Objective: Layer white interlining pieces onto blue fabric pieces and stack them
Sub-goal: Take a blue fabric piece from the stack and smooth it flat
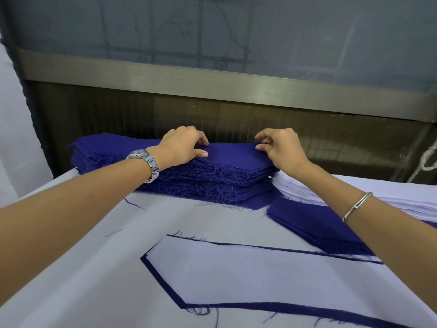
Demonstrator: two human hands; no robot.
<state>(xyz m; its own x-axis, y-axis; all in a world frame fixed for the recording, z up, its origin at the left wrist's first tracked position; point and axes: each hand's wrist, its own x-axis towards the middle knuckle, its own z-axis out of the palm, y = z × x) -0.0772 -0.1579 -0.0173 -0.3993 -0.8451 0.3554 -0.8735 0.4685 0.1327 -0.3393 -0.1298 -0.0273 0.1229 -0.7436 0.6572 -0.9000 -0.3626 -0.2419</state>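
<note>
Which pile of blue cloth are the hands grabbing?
The tall, frayed blue stack at the back: the left hand and right hand both pinch its top piece. The thinner blue pile lies nearer, on the right, held by neither hand.

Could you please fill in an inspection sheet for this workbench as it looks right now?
Surface: table covered in white cloth.
Job's things: tall blue fabric stack at the back; white interlining stack to its right; small blue stack in front of that; nearest, one white interlining piece laid on a blue piece.
Clutter: loose blue threads on the cloth.
Hands: left hand and right hand each pinch the top blue piece of the tall stack; watch on the left wrist, bangle on the right.
Cables: no cable seen; a pale cord hangs at the far right.
Surroundings: metal rail and grey panel behind the table.
</note>
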